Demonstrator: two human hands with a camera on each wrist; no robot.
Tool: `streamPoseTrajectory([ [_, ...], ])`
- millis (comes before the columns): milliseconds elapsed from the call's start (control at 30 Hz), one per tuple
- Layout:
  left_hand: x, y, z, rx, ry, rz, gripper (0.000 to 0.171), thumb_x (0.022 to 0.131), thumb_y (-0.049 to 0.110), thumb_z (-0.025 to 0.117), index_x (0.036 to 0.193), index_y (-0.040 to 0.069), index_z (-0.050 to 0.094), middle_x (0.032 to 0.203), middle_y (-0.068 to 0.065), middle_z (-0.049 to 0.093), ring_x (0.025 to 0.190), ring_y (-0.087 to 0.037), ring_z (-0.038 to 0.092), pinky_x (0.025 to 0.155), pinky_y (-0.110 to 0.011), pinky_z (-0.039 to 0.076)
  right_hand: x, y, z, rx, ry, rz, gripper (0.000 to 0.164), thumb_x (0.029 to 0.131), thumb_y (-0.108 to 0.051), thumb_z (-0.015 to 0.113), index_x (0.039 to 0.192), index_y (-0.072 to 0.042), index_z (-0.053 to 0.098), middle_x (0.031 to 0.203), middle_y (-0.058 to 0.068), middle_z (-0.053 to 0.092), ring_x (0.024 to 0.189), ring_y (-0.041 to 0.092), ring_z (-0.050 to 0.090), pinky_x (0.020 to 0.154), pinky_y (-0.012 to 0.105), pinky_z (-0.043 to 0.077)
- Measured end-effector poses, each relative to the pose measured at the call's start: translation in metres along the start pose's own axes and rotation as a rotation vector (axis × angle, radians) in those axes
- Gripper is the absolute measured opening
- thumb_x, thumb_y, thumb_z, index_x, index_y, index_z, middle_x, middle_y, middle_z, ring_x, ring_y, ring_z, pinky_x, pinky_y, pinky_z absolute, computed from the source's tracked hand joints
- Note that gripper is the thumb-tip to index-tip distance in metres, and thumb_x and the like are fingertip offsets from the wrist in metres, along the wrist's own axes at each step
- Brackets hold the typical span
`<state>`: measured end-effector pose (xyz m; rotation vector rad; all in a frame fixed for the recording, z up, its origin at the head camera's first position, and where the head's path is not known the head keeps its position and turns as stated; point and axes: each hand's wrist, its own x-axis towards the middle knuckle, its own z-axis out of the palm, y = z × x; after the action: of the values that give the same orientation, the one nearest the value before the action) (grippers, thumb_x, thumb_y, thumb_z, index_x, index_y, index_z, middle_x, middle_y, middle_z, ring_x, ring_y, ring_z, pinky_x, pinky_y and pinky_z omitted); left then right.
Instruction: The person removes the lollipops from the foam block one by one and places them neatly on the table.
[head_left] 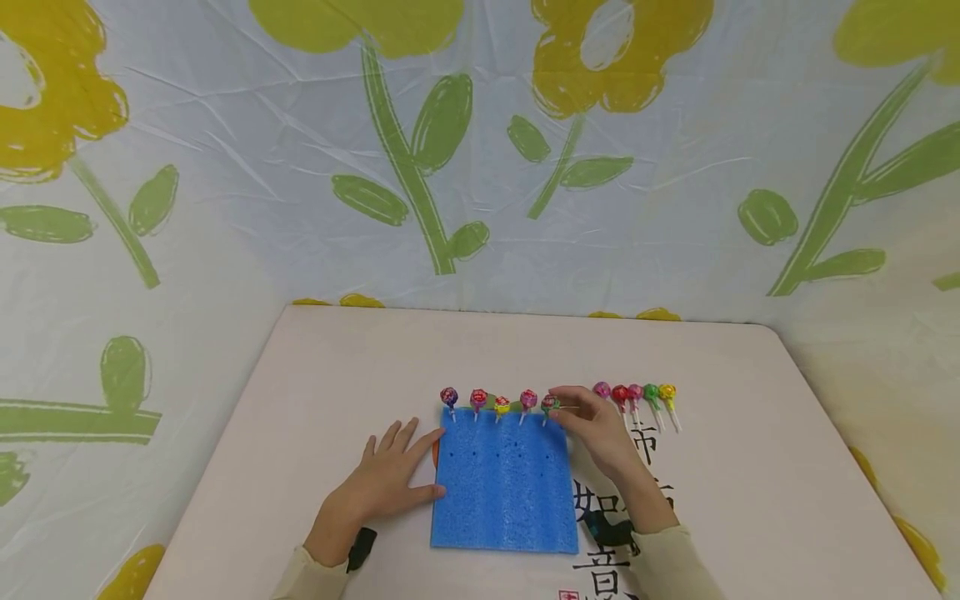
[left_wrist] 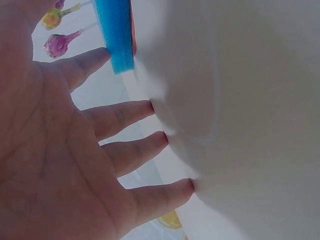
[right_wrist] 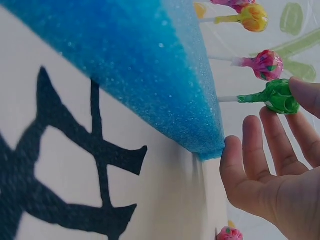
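Observation:
A blue foam board (head_left: 502,508) lies on the table with a row of lollipops standing along its far edge. From the left these are a dark purple one (head_left: 448,397), a red-pink one (head_left: 478,399), a yellow one (head_left: 502,407) and a pink one (head_left: 528,399). At the right end of the row, my right hand (head_left: 598,427) pinches the head of a green lollipop (right_wrist: 281,96), whose white stick meets the board. My left hand (head_left: 392,482) is spread flat, its thumb and index finger touching the board's left edge and other fingertips on the table.
Several loose lollipops (head_left: 635,392) lie in a row right of the board. Small dark holes dot the board's upper half. Black brush characters (head_left: 602,562) mark the pale table (head_left: 360,358) on the right. A flower-printed cloth (head_left: 300,167) hangs behind.

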<state>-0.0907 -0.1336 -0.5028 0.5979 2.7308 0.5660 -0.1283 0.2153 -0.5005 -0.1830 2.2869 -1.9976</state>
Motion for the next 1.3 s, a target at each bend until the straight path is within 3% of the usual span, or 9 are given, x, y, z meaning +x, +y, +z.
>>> streamPoseTrajectory([
  [433,0.000,0.000,0.002,-0.008,-0.010,-0.004,0.084,0.086,0.061,0.069,0.156,0.024,0.037,0.160,-0.021,0.027,0.144,-0.050,0.020,0.106,-0.076,0.016,-0.006,-0.001,-0.007,0.010,0.028,-0.034,0.038,0.098,-0.012,0.066,0.133,0.000,0.058,0.128,0.021,0.057,0.110,0.021,0.060,0.089,0.035,0.055],
  [567,0.001,0.000,0.002,-0.013,-0.011,-0.004,0.084,0.087,0.061,0.068,0.156,0.024,0.037,0.160,-0.021,0.027,0.145,-0.050,0.020,0.106,-0.076,0.016,-0.009,-0.007,-0.013,-0.011,0.066,-0.025,0.041,0.099,-0.017,0.066,0.136,-0.001,0.057,0.130,0.018,0.056,0.111,0.018,0.060,0.090,0.031,0.054],
  [733,0.000,-0.001,0.002,-0.014,-0.013,-0.001,0.084,0.087,0.061,0.068,0.155,0.024,0.037,0.159,-0.021,0.027,0.144,-0.050,0.020,0.106,-0.076,0.017,-0.015,-0.016,-0.025,-0.069,0.121,-0.016,0.043,0.100,-0.022,0.065,0.137,-0.003,0.057,0.129,0.016,0.058,0.108,0.023,0.063,0.088,0.026,0.053],
  [967,0.001,-0.001,0.001,-0.007,0.000,-0.003,0.084,0.087,0.061,0.069,0.155,0.025,0.038,0.159,-0.021,0.028,0.145,-0.049,0.020,0.106,-0.076,0.017,-0.028,-0.018,-0.048,-0.156,0.171,-0.011,0.043,0.100,-0.023,0.065,0.137,-0.004,0.058,0.122,0.015,0.061,0.103,0.029,0.066,0.083,0.028,0.055],
  [1167,0.001,0.001,-0.001,-0.010,0.002,0.001,0.083,0.087,0.060,0.069,0.155,0.024,0.038,0.159,-0.022,0.028,0.144,-0.050,0.020,0.106,-0.076,0.017,-0.041,-0.017,-0.063,-0.281,0.221,0.077,0.046,0.099,-0.032,0.066,0.135,-0.005,0.058,0.116,0.013,0.067,0.100,0.023,0.066,0.085,0.032,0.054],
  [1300,0.000,0.001,-0.003,-0.012,-0.002,0.007,0.083,0.087,0.059,0.069,0.155,0.023,0.038,0.159,-0.022,0.027,0.144,-0.051,0.020,0.105,-0.076,0.017,-0.049,-0.015,-0.072,-0.344,0.219,0.122,0.043,0.100,-0.031,0.064,0.134,-0.007,0.059,0.114,0.016,0.068,0.095,0.023,0.066,0.079,0.035,0.051],
])
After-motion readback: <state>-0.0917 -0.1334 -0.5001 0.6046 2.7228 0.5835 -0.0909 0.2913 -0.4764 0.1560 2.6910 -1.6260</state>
